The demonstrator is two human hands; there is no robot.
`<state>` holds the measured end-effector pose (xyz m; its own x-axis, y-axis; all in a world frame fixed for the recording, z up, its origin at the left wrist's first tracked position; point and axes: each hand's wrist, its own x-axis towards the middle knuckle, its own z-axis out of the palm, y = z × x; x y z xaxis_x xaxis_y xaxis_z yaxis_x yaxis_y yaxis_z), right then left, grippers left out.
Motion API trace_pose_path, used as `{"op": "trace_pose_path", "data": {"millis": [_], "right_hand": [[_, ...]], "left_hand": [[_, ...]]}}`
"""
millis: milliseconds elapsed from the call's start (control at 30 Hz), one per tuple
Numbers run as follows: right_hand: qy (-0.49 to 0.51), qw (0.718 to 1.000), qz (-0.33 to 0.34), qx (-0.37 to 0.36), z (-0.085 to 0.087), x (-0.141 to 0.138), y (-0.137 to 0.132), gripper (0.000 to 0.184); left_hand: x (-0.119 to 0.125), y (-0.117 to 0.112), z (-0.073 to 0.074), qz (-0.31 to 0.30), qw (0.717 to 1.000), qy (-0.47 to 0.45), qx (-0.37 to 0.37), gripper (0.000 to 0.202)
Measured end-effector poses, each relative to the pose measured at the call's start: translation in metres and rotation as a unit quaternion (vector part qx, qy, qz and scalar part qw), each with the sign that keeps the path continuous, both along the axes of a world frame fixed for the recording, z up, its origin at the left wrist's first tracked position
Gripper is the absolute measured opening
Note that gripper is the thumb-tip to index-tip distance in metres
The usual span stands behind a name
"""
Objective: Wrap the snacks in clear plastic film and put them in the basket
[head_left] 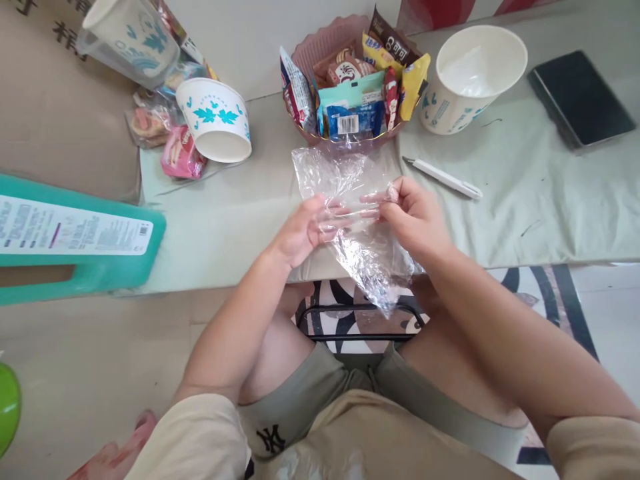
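A crinkled clear plastic bag [345,173] is stretched between my two hands over the table's front edge. My left hand [303,230] grips its left side, and some of my fingers show through the film. On the other side, my right hand [417,217] pinches the bag between thumb and fingers. The bag's lower end hangs past the edge above my lap, and its top lies near a pink bowl [315,50] of wrapped snacks. To the right of my right hand lies a white utility knife or pen [445,177]; I cannot tell which.
A white paper cup [480,80] stands right of the bowl, beside a black tablet-like device [583,100]. Another paper cup [220,120] lies tipped near a pink snack packet [183,153]. Stacked cups [133,40], a cardboard box [60,113] and a green jug [115,267] are at left.
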<state>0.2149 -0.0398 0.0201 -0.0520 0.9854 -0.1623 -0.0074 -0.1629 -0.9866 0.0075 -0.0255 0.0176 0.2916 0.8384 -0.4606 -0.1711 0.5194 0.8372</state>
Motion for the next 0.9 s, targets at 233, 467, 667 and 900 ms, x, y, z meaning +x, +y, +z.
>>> {"op": "trace_pose_path", "data": {"millis": [233, 467, 667, 900], "right_hand": [[0.047, 0.988, 0.043, -0.142, 0.001, 0.002, 0.001, 0.061], [-0.003, 0.990, 0.103, -0.097, -0.002, -0.002, 0.000, 0.029], [-0.030, 0.997, 0.010, 0.067, -0.004, 0.002, 0.000, 0.024], [-0.058, 0.985, 0.016, 0.161, -0.013, 0.018, 0.005, 0.032]], "left_hand": [[-0.003, -0.003, 0.011, -0.088, 0.986, 0.087, 0.113, 0.049], [-0.029, -0.003, 0.007, -0.123, 0.957, 0.110, 0.237, 0.037], [-0.022, 0.000, -0.010, -0.093, 0.965, 0.120, 0.216, 0.046], [-0.008, 0.011, -0.006, -0.014, 0.966, 0.076, 0.245, 0.022]]}}
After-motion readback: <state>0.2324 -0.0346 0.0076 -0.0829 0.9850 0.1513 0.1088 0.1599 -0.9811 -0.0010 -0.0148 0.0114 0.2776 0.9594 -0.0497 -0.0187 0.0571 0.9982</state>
